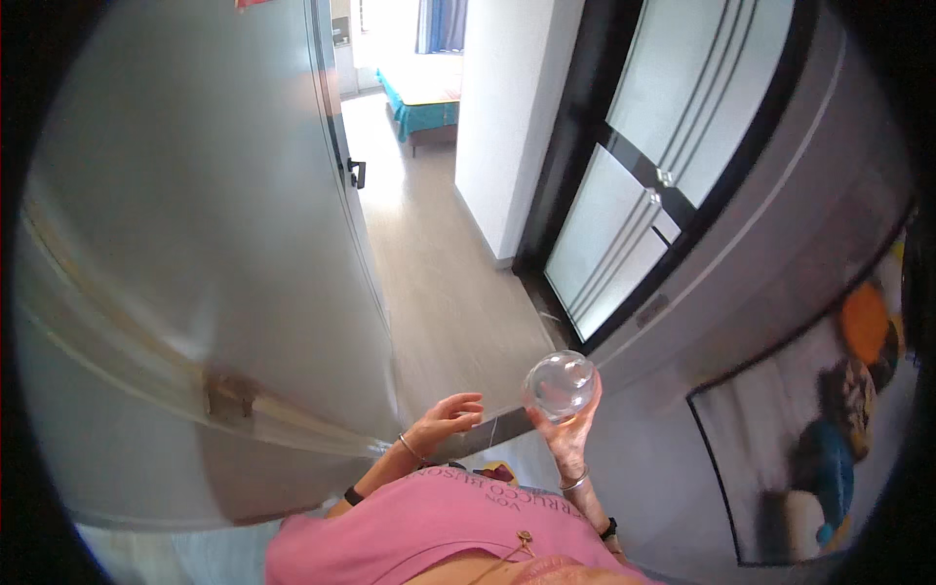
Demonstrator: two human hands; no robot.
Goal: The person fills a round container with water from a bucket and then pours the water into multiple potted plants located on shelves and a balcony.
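My right hand (571, 431) is wrapped round a clear, round glass container (562, 382). It is held up in front of me, right of centre, and I see through its wall; whether it is a bowl or a cup I cannot tell. Out to the left, my left hand (448, 417) is in the air with its fingers loosely bent forward and nothing in them. It is apart from the glass. A bracelet circles each wrist, and dark bands sit further up both forearms.
On the left stands a grey door (224, 195) with a dark handle (358, 175). Wooden floor (429, 283) runs ahead to a room with a bed (424, 112). A black-framed frosted glass door (614, 224) and a framed picture (760, 429) are to the right.
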